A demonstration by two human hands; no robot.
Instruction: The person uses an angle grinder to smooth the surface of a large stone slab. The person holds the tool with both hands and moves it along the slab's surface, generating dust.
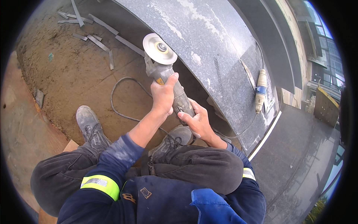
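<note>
Holding an angle grinder (181, 93) two-handed near centre, pointing its head (153, 68) toward 11 o'clock. Have left hand (164, 95) wrapped around the front of the body, with thumb laid along the upper side. Have right hand (197, 121) clasped around the rear. See at the head a pale round disc (161, 48), overlapping the edge of a big grey slab (220, 41) at 1 o'clock; cannot tell whether touching it. Can follow a thin cord (112, 100) looping over brown ground (71, 89) toward 9 o'clock. Find grey strips (98, 43) scattered on the ground at 10 o'clock, and a flat rusty-brown sheet (22, 112) farther out at 9 o'clock. Notice a beige cylindrical thing with a blue band (261, 91) lying on the slab between 2 and 3 o'clock. Sit with left shoe (89, 123) near 9 o'clock and right shoe (169, 143) near 6.
</note>
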